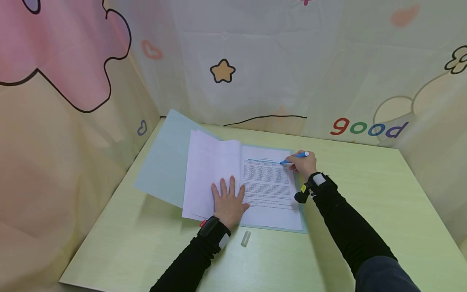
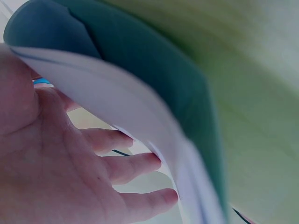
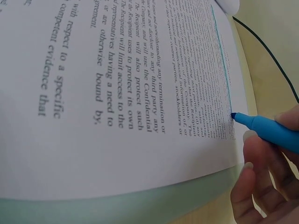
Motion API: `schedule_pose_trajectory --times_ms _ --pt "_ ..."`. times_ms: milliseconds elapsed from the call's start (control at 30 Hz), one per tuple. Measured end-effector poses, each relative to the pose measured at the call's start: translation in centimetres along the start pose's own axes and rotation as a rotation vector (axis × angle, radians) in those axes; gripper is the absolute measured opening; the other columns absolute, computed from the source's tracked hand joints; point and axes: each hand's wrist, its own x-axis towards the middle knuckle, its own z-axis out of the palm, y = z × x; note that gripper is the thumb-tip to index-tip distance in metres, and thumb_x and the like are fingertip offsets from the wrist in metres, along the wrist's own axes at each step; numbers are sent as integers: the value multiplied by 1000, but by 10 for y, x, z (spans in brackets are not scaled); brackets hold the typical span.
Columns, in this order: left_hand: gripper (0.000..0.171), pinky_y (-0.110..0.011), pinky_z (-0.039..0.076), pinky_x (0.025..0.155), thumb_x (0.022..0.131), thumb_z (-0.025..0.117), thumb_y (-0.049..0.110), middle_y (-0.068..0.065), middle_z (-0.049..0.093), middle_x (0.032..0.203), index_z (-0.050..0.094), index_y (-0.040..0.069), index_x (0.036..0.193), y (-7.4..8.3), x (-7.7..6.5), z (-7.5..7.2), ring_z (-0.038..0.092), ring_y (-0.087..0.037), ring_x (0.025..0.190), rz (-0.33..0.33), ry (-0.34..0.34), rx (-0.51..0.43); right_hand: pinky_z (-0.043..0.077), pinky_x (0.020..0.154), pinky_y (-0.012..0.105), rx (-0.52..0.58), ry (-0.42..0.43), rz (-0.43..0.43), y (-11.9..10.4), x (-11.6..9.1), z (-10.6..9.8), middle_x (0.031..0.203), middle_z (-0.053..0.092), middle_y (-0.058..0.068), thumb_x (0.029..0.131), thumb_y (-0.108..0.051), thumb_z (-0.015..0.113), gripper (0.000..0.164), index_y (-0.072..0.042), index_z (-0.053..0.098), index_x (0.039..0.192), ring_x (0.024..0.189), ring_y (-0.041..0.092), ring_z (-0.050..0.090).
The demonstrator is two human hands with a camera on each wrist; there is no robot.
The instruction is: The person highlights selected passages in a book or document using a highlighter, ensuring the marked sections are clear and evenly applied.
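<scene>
Pinched in my right hand (image 1: 305, 163) is a blue highlighter (image 3: 271, 132), its tip at the right end of a blue line near the top of a printed page (image 1: 271, 190). The blue line (image 3: 219, 51) runs across the upper text in the right wrist view. With fingers spread, my left hand (image 1: 229, 205) presses on the turned-over white sheets (image 1: 211, 170) beside the fold. In the left wrist view, the palm (image 2: 56, 163) and straight fingers lie against the curved paper (image 2: 107, 84). The sheets sit in a light blue folder (image 1: 164, 158), whose cover lies opened to the left.
A small pale grey cap (image 1: 246, 238) lies on the table (image 1: 365, 194) just below the folder's lower edge. Patterned curtains (image 1: 262, 77) stand behind the table and along its sides.
</scene>
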Motion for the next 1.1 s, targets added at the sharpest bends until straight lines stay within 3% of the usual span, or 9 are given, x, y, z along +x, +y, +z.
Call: schedule_pose_trajectory --times_ms 367,733,1100 --pt "62 -65 17 105 91 40 54 -19 22 154 35 23 144 0 0 0 17 -45 135 -3 1 5 50 50 23 1 -12 45 -1 1 -5 98 69 26 81 -24 70 31 3 65 95 60 20 65" --pt "62 -66 17 105 91 39 55 -19 22 154 35 23 144 0 -1 2 17 -45 135 -1 0 6 48 46 23 -5 15 60 3 2 -7 86 71 17 79 -23 71 28 1 64 91 61 21 66" --pt "62 -66 17 105 91 39 55 -19 22 154 34 23 145 -1 0 5 16 -45 135 2 11 18 50 51 24 -26 12 75 2 0 -9 101 69 26 81 -25 69 31 2 63 95 66 23 67"
